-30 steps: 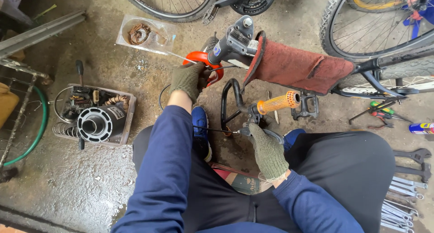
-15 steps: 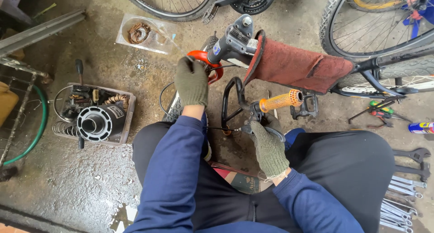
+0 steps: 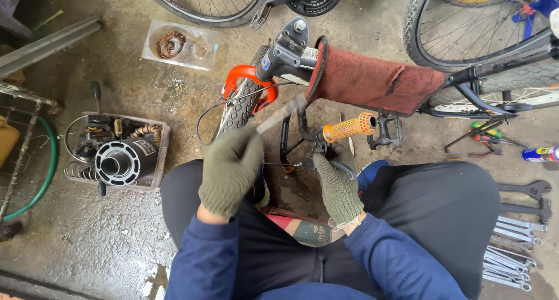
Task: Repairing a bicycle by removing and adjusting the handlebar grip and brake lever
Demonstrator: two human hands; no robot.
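A small bicycle stands in front of me, with an orange fork [image 3: 247,82], a knobby front tyre [image 3: 240,109], a dark red padded frame cover [image 3: 372,82] and an orange handlebar grip [image 3: 348,127]. My left hand [image 3: 230,169], in a green knit glove, is raised over my knee and holds a blurred grey metal tool [image 3: 280,115] pointing up toward the stem [image 3: 288,50]. My right hand [image 3: 338,186], also gloved, grips the brake lever area just below the orange grip. A thin brake cable [image 3: 211,111] loops beside the tyre.
A grey tray [image 3: 119,148] of springs, parts and a black cylinder sits at left. A clear bag of rusty chain [image 3: 180,44] lies further back. Wrenches [image 3: 515,242] lie in a row at right, with a spray can [image 3: 540,153] and screwdrivers [image 3: 486,132]. Other bicycle wheels [image 3: 466,29] stand behind.
My left hand has drawn back from the orange fork toward my knee and now holds a grey tool angled up. My right hand has stayed at the brake lever.
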